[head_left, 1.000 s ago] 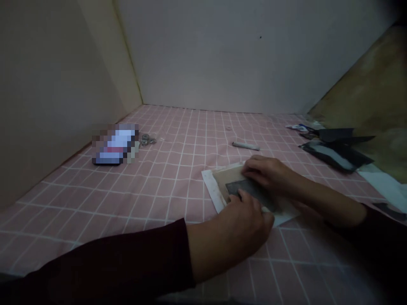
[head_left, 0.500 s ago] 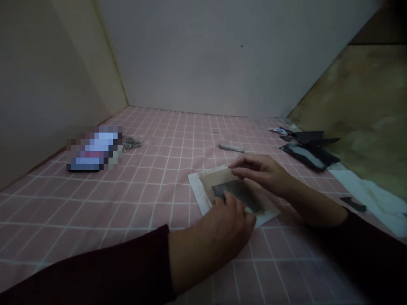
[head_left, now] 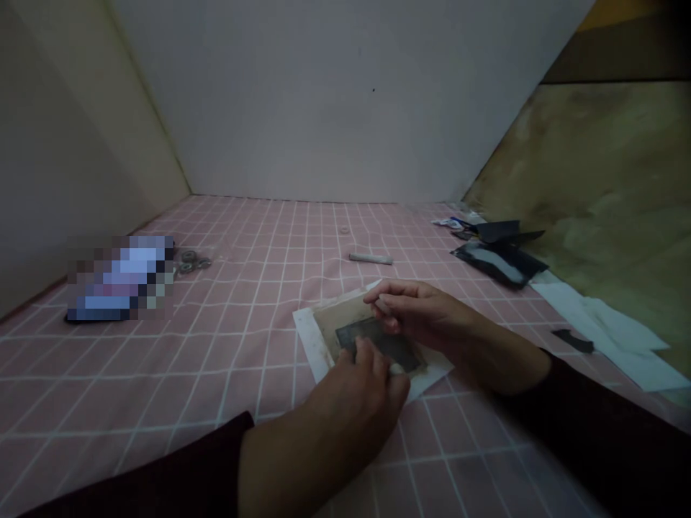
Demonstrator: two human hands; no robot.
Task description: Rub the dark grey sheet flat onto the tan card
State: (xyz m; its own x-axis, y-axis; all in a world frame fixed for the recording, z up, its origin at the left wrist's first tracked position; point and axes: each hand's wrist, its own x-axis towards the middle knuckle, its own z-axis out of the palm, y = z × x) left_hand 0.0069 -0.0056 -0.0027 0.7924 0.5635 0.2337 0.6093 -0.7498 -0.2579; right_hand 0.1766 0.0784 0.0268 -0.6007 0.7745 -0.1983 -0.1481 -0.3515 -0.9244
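Observation:
A white sheet lies on the cloth, bearing a brownish panel and a dark grey rectangular piece. My left hand rests over the near part of the dark piece, its fingers curled and pressed down. A small pale bit shows beside its thumb; whether the hand holds it is unclear. Just above the far right part of the sheet, my right hand has its thumb and fingertips pinched together. What lies between them, if anything, is too small and dim to name.
A phone with a blurred screen lies at the left, beside several metal rings. A grey rod and a small ring lie beyond the sheet. At right are black packets, white paper and a dark curved piece.
My view has shifted slightly, moving everything leftward. The right hand's fingers have gone from loosely stretched at the sheet's far edge to a pinch. My left hand stays on the dark piece.

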